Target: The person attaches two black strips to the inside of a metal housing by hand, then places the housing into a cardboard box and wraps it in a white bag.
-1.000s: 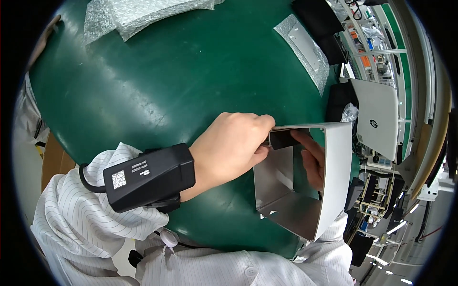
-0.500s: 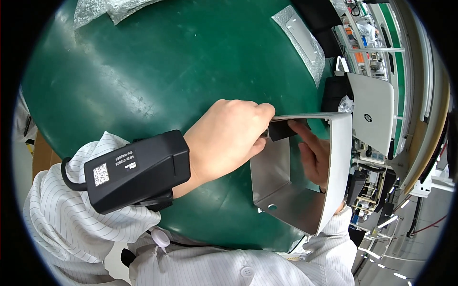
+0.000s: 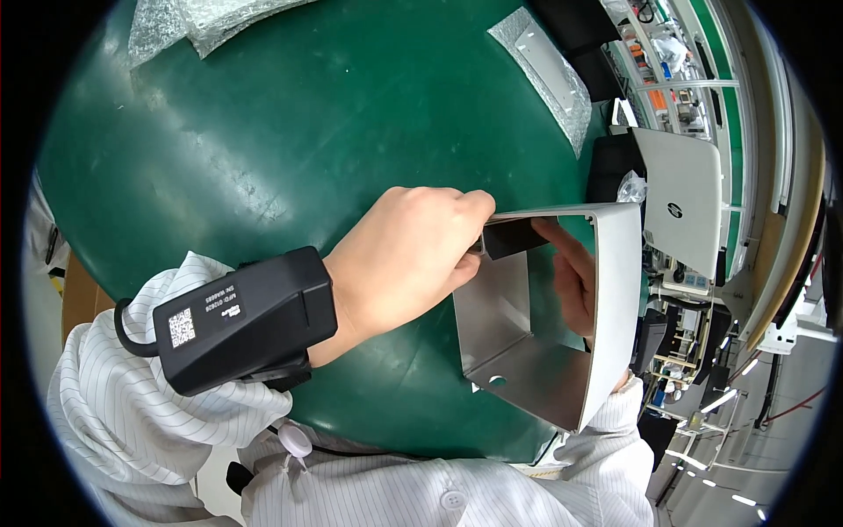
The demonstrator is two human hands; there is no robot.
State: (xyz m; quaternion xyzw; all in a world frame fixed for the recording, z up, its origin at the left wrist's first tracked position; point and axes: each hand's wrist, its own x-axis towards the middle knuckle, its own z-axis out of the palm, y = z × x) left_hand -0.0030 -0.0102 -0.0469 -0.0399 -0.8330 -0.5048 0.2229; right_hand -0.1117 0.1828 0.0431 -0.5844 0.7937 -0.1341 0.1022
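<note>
A silver-grey sheet-metal frame (image 3: 616,307), bent like an open box with a round hole in its lower wall, stands over the table at right of centre. My left hand (image 3: 413,241) is closed on its upper left corner, knuckles up and thumb below. Under the frame's top wall sits a flat black rectangular piece (image 3: 511,238). Inside the frame, my right hand (image 3: 572,277) shows through the opening, one finger stretched up to touch the right end of the black piece. The frame's right wall hides the rest of that hand. A black device (image 3: 246,321) is strapped to my left wrist.
The green table (image 3: 290,114) spreads around the frame. Bubble wrap (image 3: 219,19) lies at the far left, and a wrapped flat metal plate (image 3: 546,75) at the far right. A laptop (image 3: 680,202) stands at the right edge beside clear plastic (image 3: 632,187).
The scene has shifted slightly left in the view. My right fingertip sits a little farther right along the black piece. My left hand keeps its hold on the frame.
</note>
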